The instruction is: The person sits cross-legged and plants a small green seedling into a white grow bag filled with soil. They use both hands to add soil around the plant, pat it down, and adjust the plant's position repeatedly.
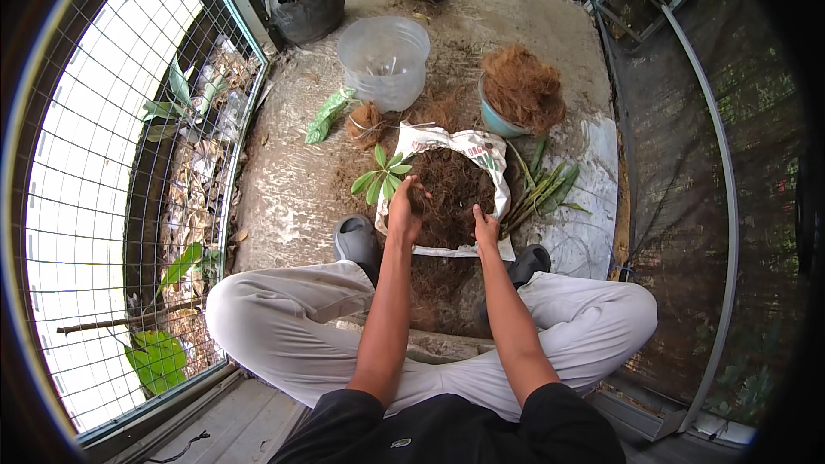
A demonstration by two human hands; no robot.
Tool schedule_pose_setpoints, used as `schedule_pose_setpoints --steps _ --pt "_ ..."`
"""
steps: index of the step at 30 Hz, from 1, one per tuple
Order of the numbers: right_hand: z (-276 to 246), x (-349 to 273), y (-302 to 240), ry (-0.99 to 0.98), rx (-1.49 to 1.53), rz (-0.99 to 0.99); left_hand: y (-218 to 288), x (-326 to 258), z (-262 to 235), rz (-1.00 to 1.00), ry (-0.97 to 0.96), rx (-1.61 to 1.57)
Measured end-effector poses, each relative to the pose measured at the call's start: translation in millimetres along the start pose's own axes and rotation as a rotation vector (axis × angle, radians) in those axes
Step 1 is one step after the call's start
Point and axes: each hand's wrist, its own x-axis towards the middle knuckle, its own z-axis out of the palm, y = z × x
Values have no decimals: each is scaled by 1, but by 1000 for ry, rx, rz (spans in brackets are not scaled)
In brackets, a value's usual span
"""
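A white sack (501, 193) with its rim rolled down stands between my feet, filled with dark brown soil and fibre mix (451, 180). My left hand (406, 213) is at the left side of the sack, thumb and fingers apart, over the mix. Close beside it is a small plant with green leaves (378, 179); where its stem ends is hidden. At the right side of the mix rests my right hand (486, 228), thumb uppermost, with its other fingers mostly hidden. A tied ball of brown fibre (365, 125) lies just beyond the sack, on the left.
Beyond the sack stand a clear plastic tub (384, 73) and a pot heaped with coconut fibre (522, 86). Long-leaved cuttings (546, 189) lie at right, a patterned leaf (329, 116) at left. Black potted plants (309, 9) are farther off. Wire mesh (94, 155) and dark netting (679, 172) flank the floor.
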Motion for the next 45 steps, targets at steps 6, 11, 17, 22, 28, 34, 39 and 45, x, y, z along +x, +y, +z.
schedule_pose_setpoints --steps 6,11,17,22,28,34,39,45 --pt "-2 -2 -5 -123 276 -94 -13 7 -6 -34 42 -11" --pt "-6 -2 -14 -59 129 -159 -21 7 -6 -19 58 96" --pt "-3 -19 -29 -64 65 -179 -25 7 -13 10 67 199" --pt "-7 -26 -37 -124 336 -169 -36 2 -10 0 31 378" --pt "-17 -38 -50 -379 518 -176 -50 -4 1 9 -185 631" --pt "-16 -48 -57 -454 460 -269 -60 7 -8 116 -258 815" --pt "-15 -49 -60 -250 208 -343 -55 4 -5 245 -142 1052" --pt "-21 -42 -59 -210 183 -222 -42 1 3 443 -90 1258"
